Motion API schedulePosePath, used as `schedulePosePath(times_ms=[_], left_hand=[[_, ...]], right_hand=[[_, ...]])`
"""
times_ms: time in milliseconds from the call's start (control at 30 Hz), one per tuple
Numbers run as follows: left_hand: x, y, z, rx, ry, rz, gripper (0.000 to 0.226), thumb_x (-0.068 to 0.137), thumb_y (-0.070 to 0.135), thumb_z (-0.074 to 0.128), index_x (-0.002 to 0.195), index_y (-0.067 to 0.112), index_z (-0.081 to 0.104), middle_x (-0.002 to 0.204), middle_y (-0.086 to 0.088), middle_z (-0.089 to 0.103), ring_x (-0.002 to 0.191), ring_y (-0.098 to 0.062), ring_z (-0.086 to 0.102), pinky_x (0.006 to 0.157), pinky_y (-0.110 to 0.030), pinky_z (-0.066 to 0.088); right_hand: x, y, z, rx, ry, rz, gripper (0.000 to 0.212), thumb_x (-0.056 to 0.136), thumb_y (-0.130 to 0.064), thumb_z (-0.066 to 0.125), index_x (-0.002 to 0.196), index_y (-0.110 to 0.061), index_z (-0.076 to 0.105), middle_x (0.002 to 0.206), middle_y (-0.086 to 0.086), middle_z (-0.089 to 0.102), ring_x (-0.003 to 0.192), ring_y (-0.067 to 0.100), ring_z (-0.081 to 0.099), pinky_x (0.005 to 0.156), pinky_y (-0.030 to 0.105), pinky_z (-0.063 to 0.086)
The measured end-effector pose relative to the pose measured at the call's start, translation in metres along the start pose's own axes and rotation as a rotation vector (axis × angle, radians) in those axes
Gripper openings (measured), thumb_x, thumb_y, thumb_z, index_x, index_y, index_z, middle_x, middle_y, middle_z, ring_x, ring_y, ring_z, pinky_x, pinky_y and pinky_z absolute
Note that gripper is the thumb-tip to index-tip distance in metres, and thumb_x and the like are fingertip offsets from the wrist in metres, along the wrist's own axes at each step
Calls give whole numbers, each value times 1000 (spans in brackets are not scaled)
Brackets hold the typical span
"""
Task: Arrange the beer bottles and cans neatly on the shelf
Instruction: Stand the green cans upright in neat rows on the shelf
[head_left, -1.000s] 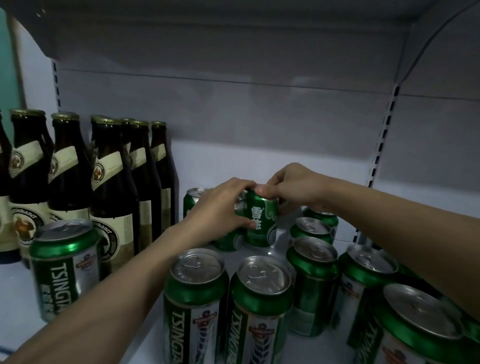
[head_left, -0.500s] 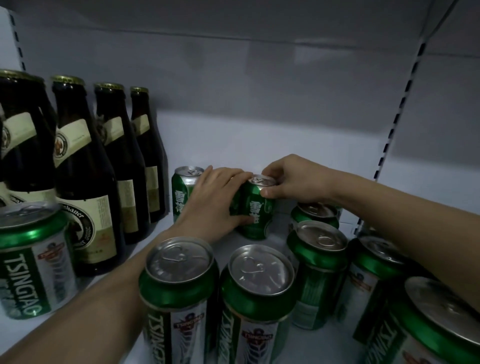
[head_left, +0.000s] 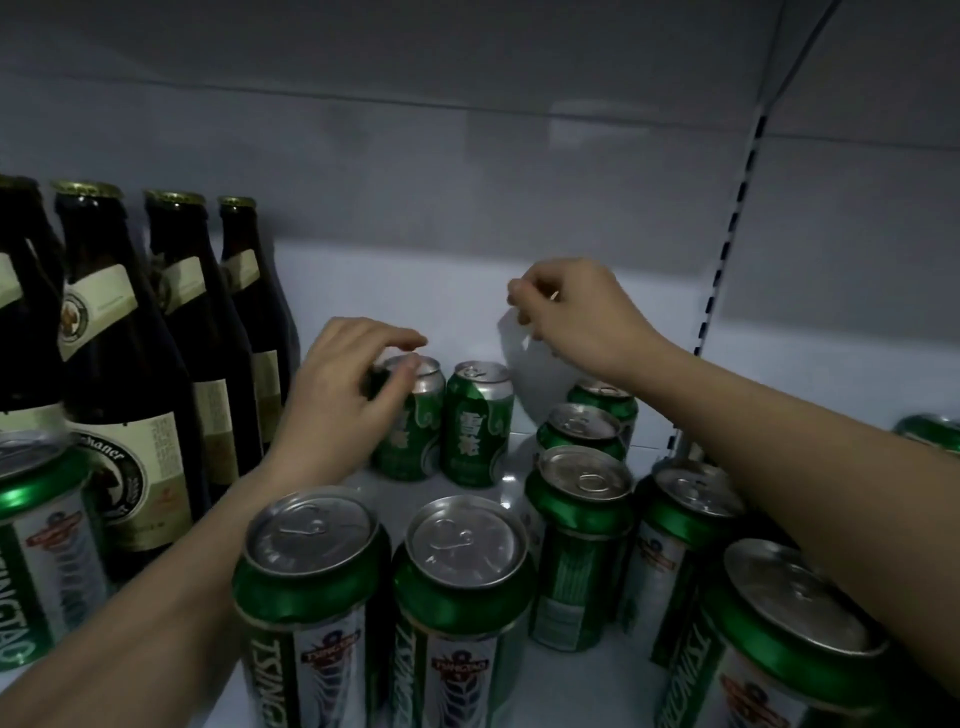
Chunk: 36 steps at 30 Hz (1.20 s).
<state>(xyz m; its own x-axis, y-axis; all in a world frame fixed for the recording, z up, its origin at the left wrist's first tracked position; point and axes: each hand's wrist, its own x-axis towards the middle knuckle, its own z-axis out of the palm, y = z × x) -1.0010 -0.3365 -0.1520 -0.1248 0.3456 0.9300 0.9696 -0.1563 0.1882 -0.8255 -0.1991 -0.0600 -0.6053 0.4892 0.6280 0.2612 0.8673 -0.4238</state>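
Two small green cans stand side by side at the back of the white shelf (head_left: 769, 384): the left can (head_left: 415, 436) and the right can (head_left: 478, 426). My left hand (head_left: 348, 400) is against the left can's side, its thumb on the rim and its fingers arched above the lid. My right hand (head_left: 571, 312) hovers above and to the right of the right can, its fingers loosely curled and holding nothing. Dark brown bottles (head_left: 119, 364) with gold caps stand in a row on the left.
Tall green Tsingtao cans crowd the front: two in the middle (head_left: 311, 582) (head_left: 462, 582), more to the right (head_left: 582, 525) (head_left: 779, 649), one at far left (head_left: 41, 545). A slotted upright (head_left: 727, 249) runs up the back wall on the right.
My right hand has let go of the right small can and risen up and to the right. My left hand's fingers have loosened and uncovered the left can. Both cans now stand together.
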Motion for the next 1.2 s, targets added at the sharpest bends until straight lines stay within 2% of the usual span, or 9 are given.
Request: schedulePosePath(times_ms=[100,167,333,467,633,833,1000,1067,1200], left_hand=[[1,-4,-10,-61,66,-80,12,95,12,62,102,14,72,96,10,63,89,-11,59,81,-24,47],[1,-7,-14,-104,70,-128,13,95,13,61,103,18,71,94,5,66,81,-12,63,74,-22,50],[2,7,-10,-158,-14,-184,15,94,9,63,99,22,70,91,1,70,79,-8,61,73,-22,50],[29,32,-18,-255,-234,-253,18,95,11,62,93,27,72,86,10,72,82,-7,67,73,-21,54],[80,81,-35,-444,-434,-210,17,97,18,59,96,28,72,86,7,73,82,-10,68,69,-23,58],[103,146,-16,-464,-694,-90,14,95,27,61,95,36,73,90,10,73,86,-9,69,71,-28,60],[105,181,14,-443,-893,-87,12,94,29,64,104,31,71,94,10,72,83,-7,70,71,-25,59],[102,192,28,-390,-973,-92,20,90,34,68,110,29,69,97,11,71,79,-3,68,67,-21,54],[92,199,53,-199,-1113,-90,45,84,49,71,124,29,61,108,21,65,90,3,64,80,-20,50]], right_hand=[[4,5,-12,92,165,61,37,103,-28,47,82,-8,70,66,-1,67,51,6,61,49,25,48],[3,10,-14,112,196,97,38,103,-27,47,76,-9,68,60,1,65,41,3,55,42,17,42],[4,8,-16,94,168,128,40,103,-27,47,75,-8,67,56,0,63,38,7,54,44,21,44],[18,-15,-49,133,115,171,36,102,-23,46,76,-8,66,58,2,65,42,14,57,43,23,43],[6,-35,-115,119,70,114,33,102,-22,47,80,-8,66,60,1,65,44,15,59,41,23,45],[-40,-18,-169,57,-35,173,31,102,-24,49,90,-3,68,70,6,68,55,18,63,48,24,50],[-75,2,-188,29,-278,239,23,100,-26,55,98,-8,69,79,5,73,66,19,70,56,24,57],[-89,9,-189,28,-396,268,19,98,-26,59,100,-10,70,86,5,73,73,21,72,62,26,59],[-115,27,-181,-75,-493,260,19,93,-29,67,101,-12,72,92,4,74,77,12,72,75,27,61]])
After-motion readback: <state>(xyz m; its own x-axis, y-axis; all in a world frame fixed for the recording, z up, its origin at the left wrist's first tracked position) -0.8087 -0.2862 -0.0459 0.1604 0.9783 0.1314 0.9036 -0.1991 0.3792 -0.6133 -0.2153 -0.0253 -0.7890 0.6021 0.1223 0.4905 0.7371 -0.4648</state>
